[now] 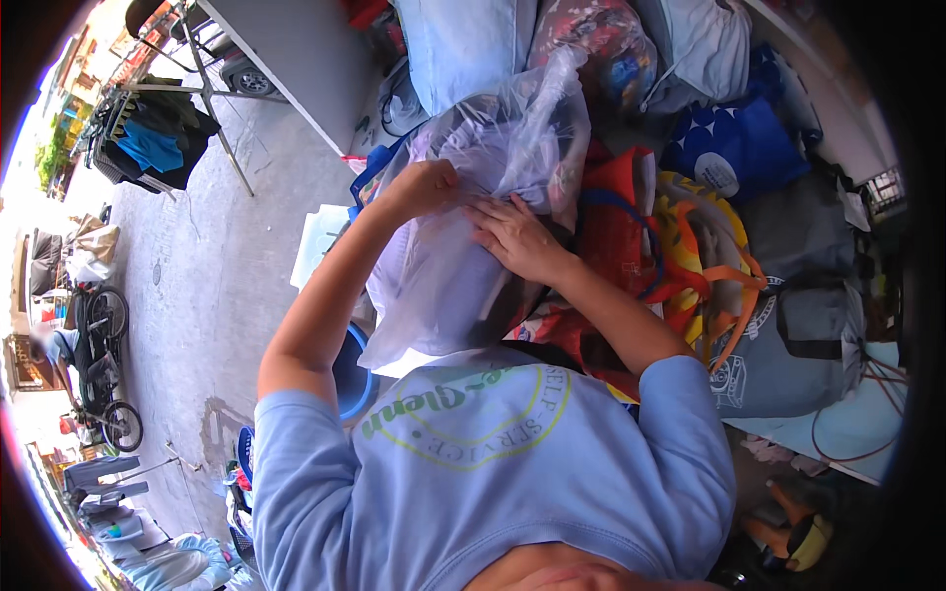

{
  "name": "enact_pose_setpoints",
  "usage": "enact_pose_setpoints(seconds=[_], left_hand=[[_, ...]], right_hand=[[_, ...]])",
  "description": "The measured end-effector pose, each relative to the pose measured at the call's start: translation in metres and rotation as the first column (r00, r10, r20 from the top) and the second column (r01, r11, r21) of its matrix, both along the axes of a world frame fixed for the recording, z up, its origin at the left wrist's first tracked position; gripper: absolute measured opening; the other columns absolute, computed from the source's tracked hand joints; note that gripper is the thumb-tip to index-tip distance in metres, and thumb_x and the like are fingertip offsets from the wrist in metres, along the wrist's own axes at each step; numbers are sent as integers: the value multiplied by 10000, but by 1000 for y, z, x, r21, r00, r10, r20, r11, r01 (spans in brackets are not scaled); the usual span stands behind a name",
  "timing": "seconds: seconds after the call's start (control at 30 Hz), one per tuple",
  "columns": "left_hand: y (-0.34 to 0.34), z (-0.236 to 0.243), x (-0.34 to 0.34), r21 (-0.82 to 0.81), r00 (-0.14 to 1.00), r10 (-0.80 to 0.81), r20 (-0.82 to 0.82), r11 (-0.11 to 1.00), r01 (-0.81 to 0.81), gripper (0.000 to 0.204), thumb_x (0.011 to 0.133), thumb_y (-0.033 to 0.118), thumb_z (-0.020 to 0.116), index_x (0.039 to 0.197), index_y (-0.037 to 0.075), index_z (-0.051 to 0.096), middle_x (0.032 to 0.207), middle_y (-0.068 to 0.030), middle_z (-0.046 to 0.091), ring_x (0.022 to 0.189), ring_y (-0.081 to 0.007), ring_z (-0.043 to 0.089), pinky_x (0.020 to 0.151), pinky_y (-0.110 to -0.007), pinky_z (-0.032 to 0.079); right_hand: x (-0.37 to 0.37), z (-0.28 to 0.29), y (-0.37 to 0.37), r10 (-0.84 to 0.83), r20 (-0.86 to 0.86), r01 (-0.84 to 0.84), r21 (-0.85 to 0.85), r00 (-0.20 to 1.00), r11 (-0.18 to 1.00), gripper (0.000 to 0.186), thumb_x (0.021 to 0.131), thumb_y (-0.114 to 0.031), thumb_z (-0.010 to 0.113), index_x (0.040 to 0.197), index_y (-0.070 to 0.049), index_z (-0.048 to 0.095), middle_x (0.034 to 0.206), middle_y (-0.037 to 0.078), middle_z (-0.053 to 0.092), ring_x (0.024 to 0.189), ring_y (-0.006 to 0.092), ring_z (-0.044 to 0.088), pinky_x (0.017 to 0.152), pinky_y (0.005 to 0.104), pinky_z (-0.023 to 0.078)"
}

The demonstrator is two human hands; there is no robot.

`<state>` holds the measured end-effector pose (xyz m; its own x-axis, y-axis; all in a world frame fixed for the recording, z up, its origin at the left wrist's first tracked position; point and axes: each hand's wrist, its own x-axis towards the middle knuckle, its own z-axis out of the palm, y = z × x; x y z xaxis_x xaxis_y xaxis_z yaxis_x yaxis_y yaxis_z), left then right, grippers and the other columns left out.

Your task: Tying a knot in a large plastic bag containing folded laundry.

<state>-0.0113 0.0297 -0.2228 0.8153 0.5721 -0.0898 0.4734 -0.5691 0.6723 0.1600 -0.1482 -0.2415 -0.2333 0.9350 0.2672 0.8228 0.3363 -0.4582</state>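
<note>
A large clear plastic bag (424, 305) with folded lilac cloth (473, 153) inside lies in front of my chest. At its left side my left hand (431, 187) is closed, its curled fingers gripping the plastic. My right hand (517, 236) lies on top of the bag with fingers stretched out, pressing on the plastic over the cloth. One loose end of the plastic, twisted and bunched, rises toward the far side. Part of a blue strap (370, 177) shows just left of the bag.
To the right stand a red bag (616, 236), a yellow bag with orange handles (734, 256), a grey bag (788, 345) and a blue bag (734, 148). Stuffed bags (468, 49) sit at the back. A blue bucket (353, 369) is beside my left arm. Farther left are a clothes rack (148, 138) and a motorcycle (99, 364).
</note>
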Motion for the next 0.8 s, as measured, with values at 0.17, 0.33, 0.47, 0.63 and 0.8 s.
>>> enact_pose_setpoints(seconds=[0.17,0.33,0.47,0.63,0.8], left_hand=[[-122,101,-52,353,997,73,3,933,-70,202,854,246,710,927,60,728,916,-122,662,894,-299,641,795,-393,505],[-221,85,-106,447,917,327,-230,872,-200,624,809,420,726,1245,-6,589,1148,-162,631,1014,-337,628,865,-416,508],[-241,55,-122,296,938,347,-19,898,-326,239,875,129,646,1085,15,658,893,-150,635,842,-343,634,757,-422,510],[-250,38,-128,-195,870,420,259,905,-379,92,925,31,564,974,-17,625,829,-98,615,806,-227,641,698,-342,497],[-254,6,-133,-741,610,691,389,628,-239,189,987,80,500,1092,-33,609,997,-83,661,888,-194,648,791,-326,508]], right_hand=[[8,-3,-4,39,132,-29,-77,990,997,565,1009,-434,412,1470,-109,384,1535,115,359,1440,260,299,1155,542,197],[7,2,-4,31,116,-18,-110,993,994,638,1008,-524,346,1485,-101,354,1563,95,308,1460,249,255,1171,541,147],[2,9,-9,35,130,-32,-20,991,999,608,1007,-488,385,1474,-98,375,1553,97,328,1457,264,262,1157,555,165],[-29,57,-47,26,243,-86,238,970,968,539,973,-405,492,1421,-105,465,1526,96,375,1445,296,290,1137,554,209],[-51,59,-85,355,-66,-335,213,932,918,489,975,-346,522,1366,-53,517,1476,146,430,1398,317,372,1127,527,267]])
